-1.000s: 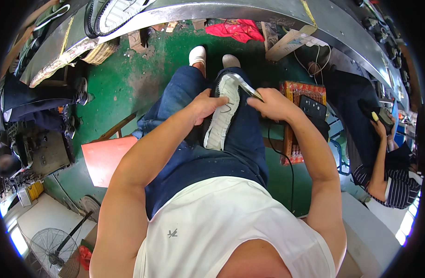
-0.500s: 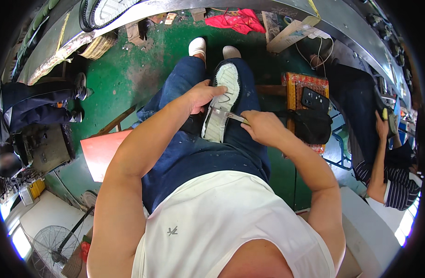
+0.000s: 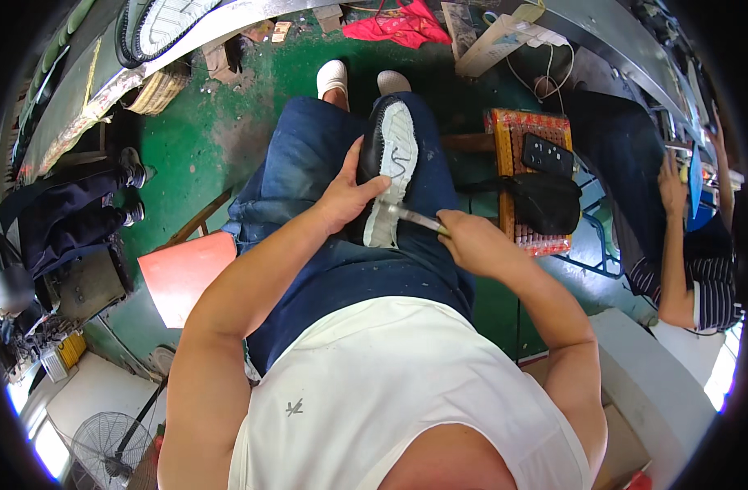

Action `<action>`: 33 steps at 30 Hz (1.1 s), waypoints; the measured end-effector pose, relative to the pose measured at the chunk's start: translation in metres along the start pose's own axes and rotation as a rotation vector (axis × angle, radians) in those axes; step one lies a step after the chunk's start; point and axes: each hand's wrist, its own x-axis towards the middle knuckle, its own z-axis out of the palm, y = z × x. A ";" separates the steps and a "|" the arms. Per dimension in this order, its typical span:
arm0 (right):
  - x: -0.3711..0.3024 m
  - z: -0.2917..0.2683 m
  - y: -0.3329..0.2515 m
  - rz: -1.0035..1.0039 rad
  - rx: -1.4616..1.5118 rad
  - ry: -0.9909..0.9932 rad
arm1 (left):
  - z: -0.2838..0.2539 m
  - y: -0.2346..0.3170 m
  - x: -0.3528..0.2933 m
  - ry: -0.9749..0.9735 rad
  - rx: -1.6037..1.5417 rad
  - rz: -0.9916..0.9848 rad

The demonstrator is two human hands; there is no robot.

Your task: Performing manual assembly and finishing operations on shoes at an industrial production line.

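A shoe lies bottom up along my right thigh, its long white underside showing and a black stitched edge on its left. My left hand holds its left side, the thumb on the white bottom and the index finger stretched along the black flank; the other fingers are hidden. Closed round the handle of a slim metal hand tool, my right hand is just right of the shoe. The tool's head is blurred over the middle of the white bottom; whether it touches, I cannot tell.
A red-patterned seat at my right bears a phone and a black bag. A pink board is at my left. More shoe bottoms lie on the far-left bench. People sit on both sides; a fan stands lower left.
My left hand has slid a little nearer to me along the shoe, and its index finger is now stretched out. The tool has shifted slightly toward me and its head is more blurred.
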 end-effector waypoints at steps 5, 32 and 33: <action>-0.002 0.013 0.001 -0.092 -0.217 0.050 | -0.001 -0.036 0.008 0.219 0.378 0.204; 0.007 0.006 0.032 0.081 0.679 0.212 | -0.017 0.050 -0.068 -0.134 -0.404 -0.066; 0.012 0.012 0.041 0.114 0.701 0.172 | -0.016 0.079 -0.068 -0.129 -0.370 -0.042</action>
